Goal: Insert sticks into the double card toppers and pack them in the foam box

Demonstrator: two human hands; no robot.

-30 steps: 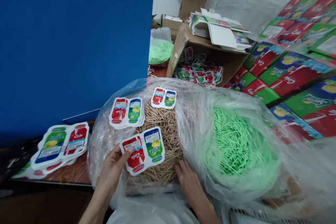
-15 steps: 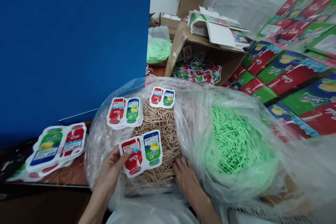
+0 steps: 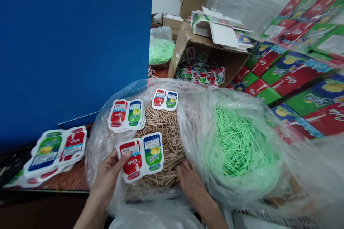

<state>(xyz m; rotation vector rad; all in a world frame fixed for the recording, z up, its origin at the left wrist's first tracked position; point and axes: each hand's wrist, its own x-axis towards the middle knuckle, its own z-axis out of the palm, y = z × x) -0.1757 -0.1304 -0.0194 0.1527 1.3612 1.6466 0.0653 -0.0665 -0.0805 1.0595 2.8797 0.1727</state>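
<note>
My left hand [image 3: 106,180] pinches a die-cut card [image 3: 141,156] printed with a red Cola can and a green Sprite can, thumb on its left edge. It hovers over a clear bag of brown sticks [image 3: 163,139]. My right hand [image 3: 192,182] rests fingers-down in the brown sticks at the bag's near edge; what its fingertips hold is hidden. A small stack of the same cards [image 3: 126,114] and a single card [image 3: 165,99] lie on the sticks farther back.
A clear bag of green sticks [image 3: 239,146] sits to the right. Another card stack [image 3: 55,150] lies on the table at left, under a blue panel [image 3: 72,43]. Printed cartons [image 3: 301,71] pile up at right; a cardboard box with cards [image 3: 204,68] stands behind.
The card in my left hand has shifted slightly left and down in view. My right hand stays in the brown sticks, almost unmoved.
</note>
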